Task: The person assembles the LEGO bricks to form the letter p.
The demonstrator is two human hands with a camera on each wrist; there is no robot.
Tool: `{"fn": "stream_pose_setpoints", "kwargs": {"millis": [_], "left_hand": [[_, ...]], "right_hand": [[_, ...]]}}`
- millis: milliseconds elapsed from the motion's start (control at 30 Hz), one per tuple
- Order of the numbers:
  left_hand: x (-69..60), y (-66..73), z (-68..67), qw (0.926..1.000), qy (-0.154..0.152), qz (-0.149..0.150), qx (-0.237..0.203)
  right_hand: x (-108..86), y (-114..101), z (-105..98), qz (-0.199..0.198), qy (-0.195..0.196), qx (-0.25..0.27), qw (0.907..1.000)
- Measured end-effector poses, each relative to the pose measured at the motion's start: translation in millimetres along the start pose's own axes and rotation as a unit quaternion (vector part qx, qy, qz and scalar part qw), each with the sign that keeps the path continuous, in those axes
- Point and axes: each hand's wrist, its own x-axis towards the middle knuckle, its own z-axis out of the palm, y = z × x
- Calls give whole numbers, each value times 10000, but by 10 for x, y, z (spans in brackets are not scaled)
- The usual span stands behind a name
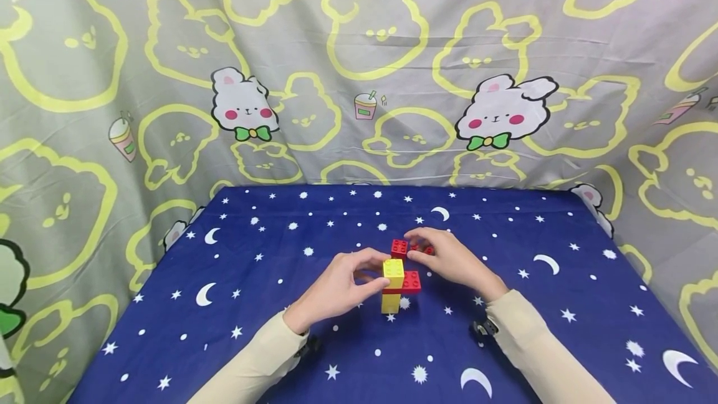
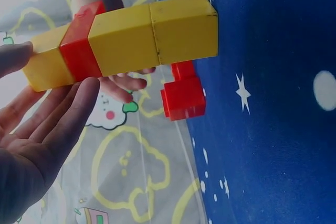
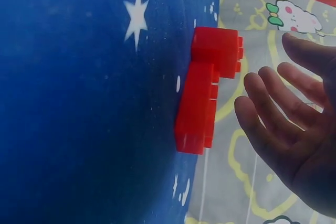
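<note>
In the head view, a tower of toy building bricks [image 1: 391, 302] stands upright at mid-table. Two yellow bricks [image 2: 155, 36] form its lower part. Above them a red brick [image 1: 412, 281] juts out to the right, capped by a yellow brick [image 1: 394, 273]. My left hand [image 1: 349, 280] pinches this top yellow brick between thumb and fingers. Just behind the tower, my right hand [image 1: 449, 259] hovers with loosely bent fingers and nothing in them. Beside its fingertips lie a square red brick [image 3: 215, 51] and a longer red brick [image 3: 193, 114], partly hidden by the fingers in the head view.
A dark blue cloth [image 1: 269, 341] with white stars and moons covers the table. Behind it hangs a grey curtain [image 1: 303, 36] with cartoon bears and rabbits, close to the table's back edge.
</note>
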Motion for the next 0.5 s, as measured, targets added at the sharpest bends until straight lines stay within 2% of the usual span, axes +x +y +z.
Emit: {"fn": "stream_pose_setpoints", "kwargs": {"millis": [333, 500], "left_hand": [[-5, -8, 9, 10000, 16, -16, 7], [3, -3, 9, 10000, -3, -30, 5]], "right_hand": [[154, 104, 76, 1, -84, -109, 9999], [184, 97, 103, 189, -139, -238, 9994]]}}
